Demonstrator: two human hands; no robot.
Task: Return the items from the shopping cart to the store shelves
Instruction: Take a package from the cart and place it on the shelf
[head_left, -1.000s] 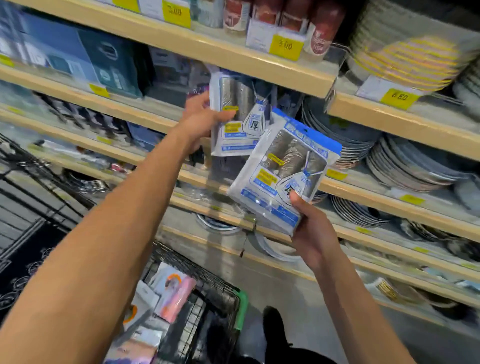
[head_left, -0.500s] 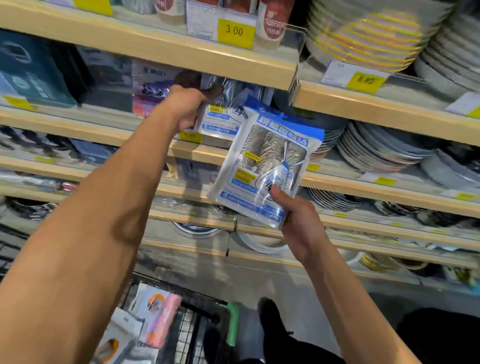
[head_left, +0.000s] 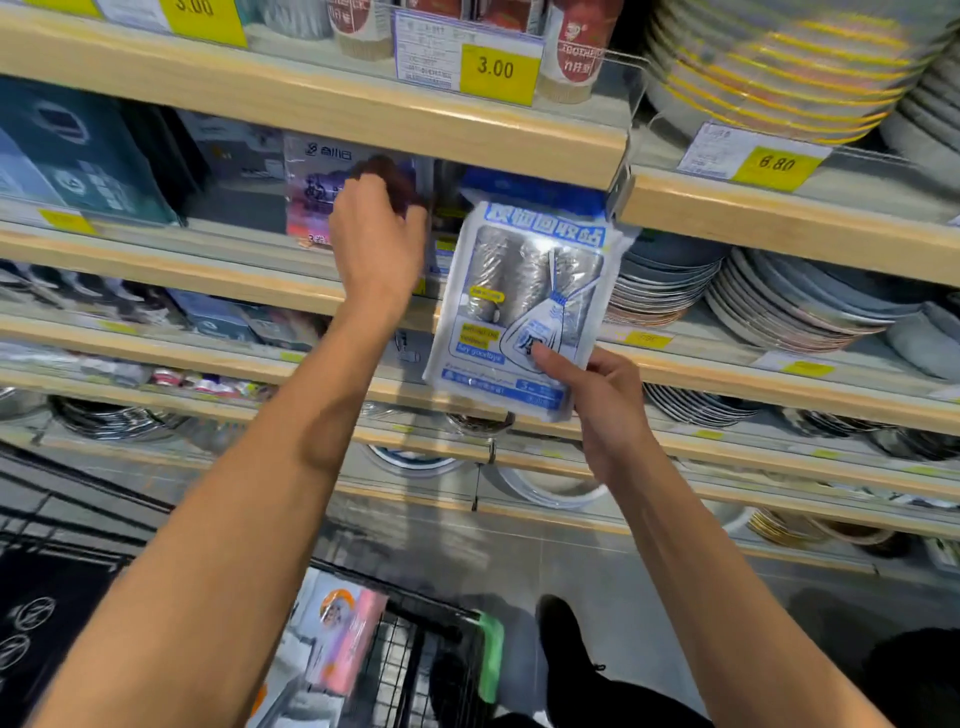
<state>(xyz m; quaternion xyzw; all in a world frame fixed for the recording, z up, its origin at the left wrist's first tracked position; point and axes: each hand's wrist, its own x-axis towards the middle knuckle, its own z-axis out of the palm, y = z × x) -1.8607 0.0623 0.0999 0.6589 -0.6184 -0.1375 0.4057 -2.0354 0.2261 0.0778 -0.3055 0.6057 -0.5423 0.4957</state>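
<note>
My right hand (head_left: 597, 410) grips the lower right corner of a blue-and-white pack of bin bag rolls (head_left: 524, 291), held upright in front of the wooden shelves. My left hand (head_left: 374, 244) reaches into the shelf bay under the top board (head_left: 363, 119), its fingers curled on a second, similar pack (head_left: 441, 249). Only a narrow strip of that pack shows between my hand and the first pack. The black wire shopping cart (head_left: 415, 665) is below, with a pink-and-white packet (head_left: 337, 623) and other packets in it.
Stacks of plates (head_left: 779, 296) fill the shelves on the right. Boxed goods (head_left: 78, 156) stand to the left of my hand. A yellow 3.00 price tag (head_left: 496, 70) hangs on the top shelf. The cart's green handle (head_left: 491, 654) is next to my black shoe (head_left: 563, 644).
My left hand has carried its pack deeper into the shelf bay, so it is now mostly hidden. The right hand's pack has turned upright and risen toward the same bay.
</note>
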